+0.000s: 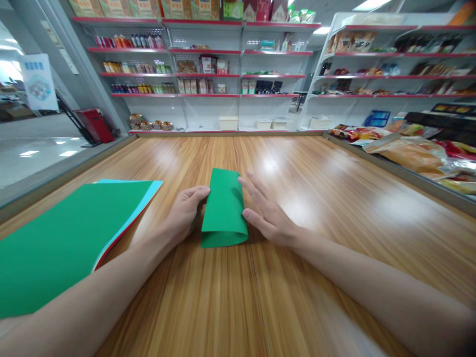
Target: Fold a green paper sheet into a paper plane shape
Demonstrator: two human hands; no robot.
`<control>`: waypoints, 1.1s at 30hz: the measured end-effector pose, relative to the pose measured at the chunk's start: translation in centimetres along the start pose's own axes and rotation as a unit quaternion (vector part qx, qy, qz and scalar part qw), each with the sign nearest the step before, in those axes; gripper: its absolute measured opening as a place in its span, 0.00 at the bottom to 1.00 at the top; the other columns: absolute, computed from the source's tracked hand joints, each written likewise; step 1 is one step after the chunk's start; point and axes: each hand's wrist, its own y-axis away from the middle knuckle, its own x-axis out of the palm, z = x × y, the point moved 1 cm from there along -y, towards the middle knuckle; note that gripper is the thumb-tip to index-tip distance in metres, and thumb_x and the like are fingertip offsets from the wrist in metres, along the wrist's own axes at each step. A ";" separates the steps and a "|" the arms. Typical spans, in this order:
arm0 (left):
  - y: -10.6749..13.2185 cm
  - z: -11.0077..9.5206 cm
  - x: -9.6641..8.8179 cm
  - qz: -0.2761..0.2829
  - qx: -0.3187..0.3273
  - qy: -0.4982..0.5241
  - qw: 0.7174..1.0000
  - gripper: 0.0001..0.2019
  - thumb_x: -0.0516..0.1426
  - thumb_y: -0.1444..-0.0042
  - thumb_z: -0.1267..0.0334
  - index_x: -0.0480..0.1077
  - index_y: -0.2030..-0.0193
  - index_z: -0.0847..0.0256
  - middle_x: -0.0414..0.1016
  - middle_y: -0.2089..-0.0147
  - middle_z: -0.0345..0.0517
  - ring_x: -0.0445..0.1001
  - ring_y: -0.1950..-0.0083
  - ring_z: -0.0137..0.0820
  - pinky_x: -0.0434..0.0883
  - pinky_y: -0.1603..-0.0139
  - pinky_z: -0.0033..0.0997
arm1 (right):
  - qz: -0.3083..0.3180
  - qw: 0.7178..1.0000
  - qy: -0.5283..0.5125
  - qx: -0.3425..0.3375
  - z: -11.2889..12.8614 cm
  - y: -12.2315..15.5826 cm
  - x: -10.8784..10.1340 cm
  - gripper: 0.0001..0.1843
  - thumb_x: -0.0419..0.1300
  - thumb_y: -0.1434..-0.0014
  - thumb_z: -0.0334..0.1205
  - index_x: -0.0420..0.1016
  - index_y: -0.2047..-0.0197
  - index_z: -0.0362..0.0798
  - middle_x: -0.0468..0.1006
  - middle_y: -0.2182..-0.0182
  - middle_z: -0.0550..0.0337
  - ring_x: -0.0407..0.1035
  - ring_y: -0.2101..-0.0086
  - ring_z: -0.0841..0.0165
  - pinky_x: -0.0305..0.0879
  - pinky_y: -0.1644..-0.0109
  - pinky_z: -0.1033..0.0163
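My half-curled left hand [185,210] pinches the left edge of the folded sheet [224,208], my flat right hand [266,214] braces its right; the near fold wants pressing, I judge.

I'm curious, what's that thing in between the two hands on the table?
A folded green paper lies between the left hand and the right hand, touching both, on the wooden table. The head view shows it.

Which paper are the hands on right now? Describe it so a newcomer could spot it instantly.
On the long wooden table, look at the middle, between the left hand and the right hand. There lies a small green sheet, folded over. Unlike the flat stack of sheets to its left, it is narrow and doubled.
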 end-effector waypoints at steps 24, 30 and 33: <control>0.5 -0.1 -1.6 -0.147 0.100 0.003 0.984 0.14 0.64 0.50 0.56 0.71 0.60 0.62 0.79 0.67 0.42 0.74 0.74 0.27 0.73 0.72 0.27 | -0.158 0.875 -0.390 0.240 -2.6 0.2 -0.8 0.22 0.64 0.47 0.45 0.72 0.48 0.52 0.78 0.55 0.58 0.74 0.64 0.67 0.74 0.74 0.66; 0.7 -0.3 -1.8 -0.143 0.124 0.002 0.982 0.15 0.64 0.50 0.56 0.72 0.59 0.62 0.79 0.67 0.43 0.76 0.71 0.29 0.74 0.71 0.27 | -0.161 0.880 -0.373 0.247 -2.1 0.2 -0.8 0.23 0.64 0.47 0.46 0.71 0.48 0.52 0.78 0.55 0.58 0.74 0.64 0.67 0.74 0.74 0.67; 0.7 -0.2 -1.8 -0.152 0.124 -0.006 0.980 0.15 0.64 0.50 0.55 0.72 0.59 0.62 0.79 0.67 0.43 0.76 0.73 0.29 0.73 0.73 0.27 | -0.166 0.887 -0.351 0.248 -1.9 0.3 -0.8 0.24 0.64 0.47 0.48 0.71 0.48 0.52 0.78 0.57 0.59 0.74 0.65 0.68 0.74 0.74 0.67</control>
